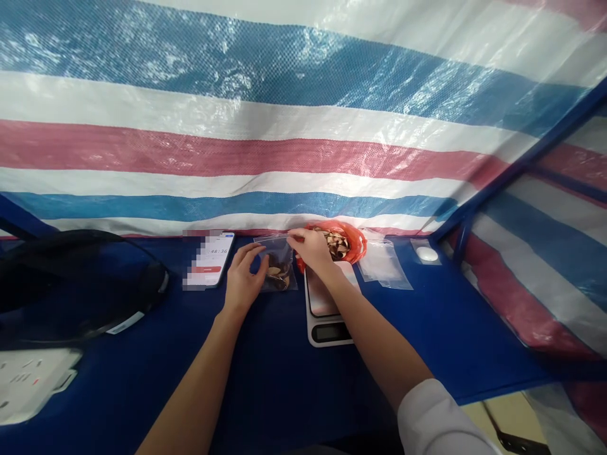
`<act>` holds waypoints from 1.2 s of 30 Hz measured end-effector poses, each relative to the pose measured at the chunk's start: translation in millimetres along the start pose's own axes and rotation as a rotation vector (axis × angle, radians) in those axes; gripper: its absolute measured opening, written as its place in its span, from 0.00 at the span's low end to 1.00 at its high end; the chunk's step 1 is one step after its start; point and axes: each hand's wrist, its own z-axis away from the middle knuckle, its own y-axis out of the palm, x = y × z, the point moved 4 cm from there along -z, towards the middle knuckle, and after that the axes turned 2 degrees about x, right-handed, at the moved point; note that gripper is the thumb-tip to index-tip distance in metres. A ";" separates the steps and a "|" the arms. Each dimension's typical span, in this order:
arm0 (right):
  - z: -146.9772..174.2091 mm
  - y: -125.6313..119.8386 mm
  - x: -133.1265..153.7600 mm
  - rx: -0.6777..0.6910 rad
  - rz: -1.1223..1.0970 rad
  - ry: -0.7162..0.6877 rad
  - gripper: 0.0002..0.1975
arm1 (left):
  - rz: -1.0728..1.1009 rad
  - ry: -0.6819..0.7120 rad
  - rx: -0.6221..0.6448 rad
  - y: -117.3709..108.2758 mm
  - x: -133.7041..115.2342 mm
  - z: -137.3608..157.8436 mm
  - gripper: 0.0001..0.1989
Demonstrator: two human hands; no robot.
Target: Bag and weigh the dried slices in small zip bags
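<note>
A clear zip bag [287, 256] holding some brown, flat pieces [279, 277] lies on the blue table, left of a kitchen scale [320, 316]. My right hand [313, 249] reaches over the scale and pinches the bag's top right corner between thumb and fingertips. At the bag's left side is my left hand [243, 278], its fingers curved and the thumb held apart from them. Behind the scale sits an open red plastic bag [358, 243] full of pale and brown pieces [337, 245], partly hidden by my right hand.
Flat clear bags [386, 262] lie right of the scale, with a small round white object [427, 254] farther right. A phone [211, 259] showing a timer is on the left. A black round-rimmed item [85, 253] and a white power strip [35, 385] stand far left.
</note>
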 end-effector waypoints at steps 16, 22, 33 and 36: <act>67.3 21.4 12.8 0.232 0.614 -0.565 0.18 | -0.076 0.030 0.239 15.6 15.0 8.4 0.17; 58.0 31.0 9.3 0.224 0.692 -0.542 0.17 | -0.127 0.066 0.230 13.6 17.4 10.0 0.19; 44.2 39.7 12.0 0.209 0.725 -0.508 0.17 | -0.191 0.106 0.263 19.1 28.5 5.9 0.19; 43.7 40.1 10.8 0.182 0.706 -0.512 0.16 | -0.201 0.115 0.262 20.4 30.4 5.4 0.19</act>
